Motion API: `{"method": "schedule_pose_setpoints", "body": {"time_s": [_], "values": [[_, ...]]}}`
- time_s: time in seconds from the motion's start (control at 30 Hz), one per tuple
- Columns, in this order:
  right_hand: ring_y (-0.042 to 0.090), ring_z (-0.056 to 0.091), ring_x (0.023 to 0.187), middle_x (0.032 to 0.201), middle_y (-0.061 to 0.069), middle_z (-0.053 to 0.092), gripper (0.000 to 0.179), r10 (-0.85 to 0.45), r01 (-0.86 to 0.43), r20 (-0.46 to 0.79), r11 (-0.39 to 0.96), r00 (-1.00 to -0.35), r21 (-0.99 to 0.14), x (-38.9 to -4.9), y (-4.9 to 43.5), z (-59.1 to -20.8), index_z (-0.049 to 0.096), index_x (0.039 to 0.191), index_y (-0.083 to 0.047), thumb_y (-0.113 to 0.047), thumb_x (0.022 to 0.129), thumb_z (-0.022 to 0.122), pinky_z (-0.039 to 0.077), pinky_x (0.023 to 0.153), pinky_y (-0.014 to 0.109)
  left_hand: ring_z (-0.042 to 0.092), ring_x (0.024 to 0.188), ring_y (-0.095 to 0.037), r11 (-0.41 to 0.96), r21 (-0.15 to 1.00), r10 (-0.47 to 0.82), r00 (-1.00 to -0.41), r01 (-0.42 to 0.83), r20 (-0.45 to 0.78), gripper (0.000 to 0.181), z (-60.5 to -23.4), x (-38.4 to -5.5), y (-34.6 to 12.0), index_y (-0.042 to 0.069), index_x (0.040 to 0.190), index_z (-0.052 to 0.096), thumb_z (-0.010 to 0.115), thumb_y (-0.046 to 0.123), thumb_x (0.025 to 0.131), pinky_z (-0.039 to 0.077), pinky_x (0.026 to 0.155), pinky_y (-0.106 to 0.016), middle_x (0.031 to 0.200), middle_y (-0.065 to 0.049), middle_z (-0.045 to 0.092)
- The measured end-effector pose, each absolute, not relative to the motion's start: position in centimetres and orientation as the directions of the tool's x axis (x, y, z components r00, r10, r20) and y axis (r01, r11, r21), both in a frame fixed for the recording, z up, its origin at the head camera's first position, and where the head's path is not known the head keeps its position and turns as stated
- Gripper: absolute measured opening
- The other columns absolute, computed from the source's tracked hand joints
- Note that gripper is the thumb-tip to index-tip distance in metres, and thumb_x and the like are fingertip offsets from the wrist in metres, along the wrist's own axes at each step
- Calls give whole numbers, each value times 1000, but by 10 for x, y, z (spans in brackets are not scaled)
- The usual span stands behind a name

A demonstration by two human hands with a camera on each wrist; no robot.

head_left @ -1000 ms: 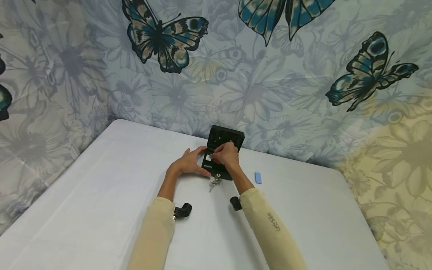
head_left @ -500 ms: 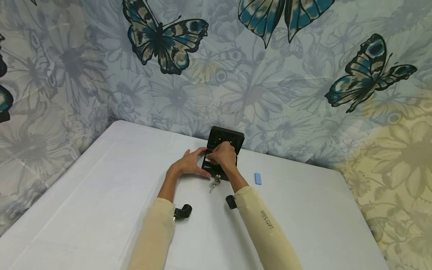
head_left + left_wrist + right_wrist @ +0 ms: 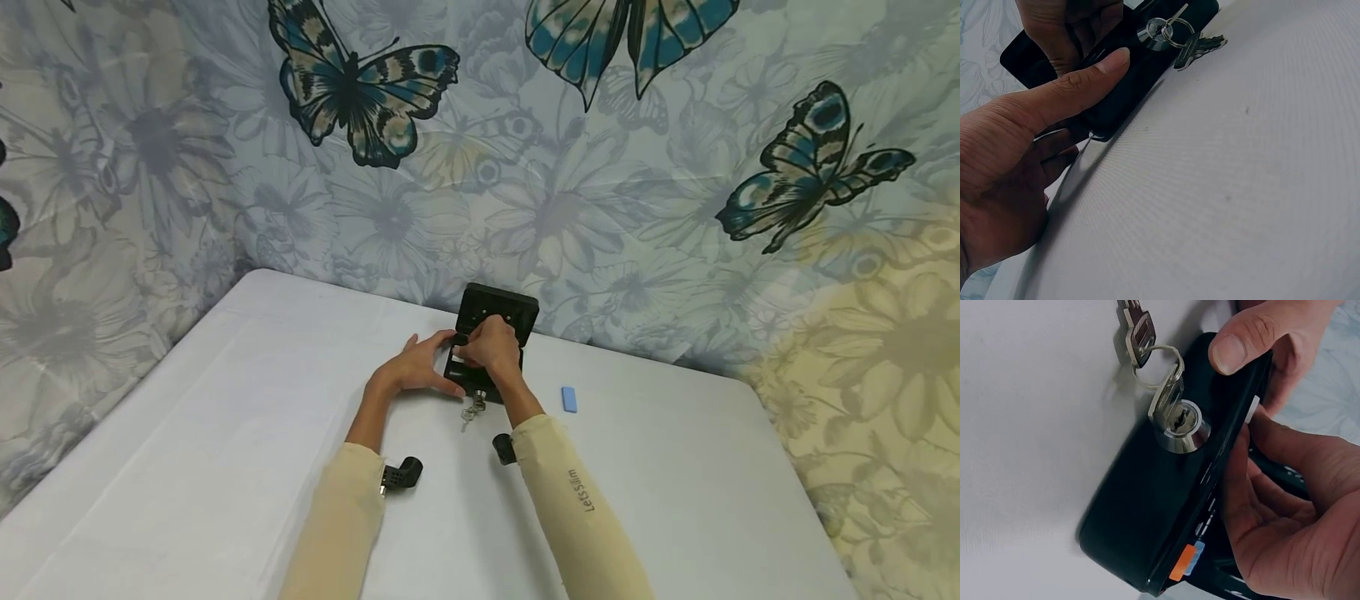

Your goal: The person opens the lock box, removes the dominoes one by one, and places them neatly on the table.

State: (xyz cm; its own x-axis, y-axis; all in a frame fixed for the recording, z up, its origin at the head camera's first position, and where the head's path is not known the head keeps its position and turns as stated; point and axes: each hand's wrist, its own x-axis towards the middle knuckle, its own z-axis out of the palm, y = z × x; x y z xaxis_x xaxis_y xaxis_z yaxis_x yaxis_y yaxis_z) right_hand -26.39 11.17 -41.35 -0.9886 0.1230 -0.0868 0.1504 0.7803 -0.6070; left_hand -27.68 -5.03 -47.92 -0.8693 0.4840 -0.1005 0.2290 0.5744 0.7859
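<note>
A small black lockbox (image 3: pixel 467 377) stands on the table with its lid (image 3: pixel 498 300) raised. My left hand (image 3: pixel 412 364) holds its left end, the thumb (image 3: pixel 1113 60) on the front wall and the fingers round the side. Inside the box reaches my right hand (image 3: pixel 492 346), its thumb and finger meeting at a small white block (image 3: pixel 1252 409) near the left end. Part of that block is hidden by the fingertips. A key (image 3: pixel 1168 403) sits at the lock (image 3: pixel 1185 425) in the front wall; a ring joins it to a second key (image 3: pixel 1141 337).
An orange block (image 3: pixel 1183 562) and a blue one (image 3: pixel 1195 557) show at the box's right end in the right wrist view. Another blue block (image 3: pixel 569 399) lies on the white table (image 3: pixel 675 467), right of the box. A patterned wall (image 3: pixel 420 233) rises behind.
My right hand has shifted left inside the box and its forearm has swung left. My left hand has kept its hold on the box's end.
</note>
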Motion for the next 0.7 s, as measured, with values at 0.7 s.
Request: {"method": "schedule_pose_setpoints", "body": {"time_s": [0.7], "values": [[36,74,101,116,16,76,32,135,142,-56,798,-989,-586,-260,109,-419,79,107,-2,-20,83,90,63,90,49,2,163,-49,570,791,480,-871,222,-102,115,-484,-277,-49,17,165,30,95,42,74,9,131,-68,173,-11,30]]}}
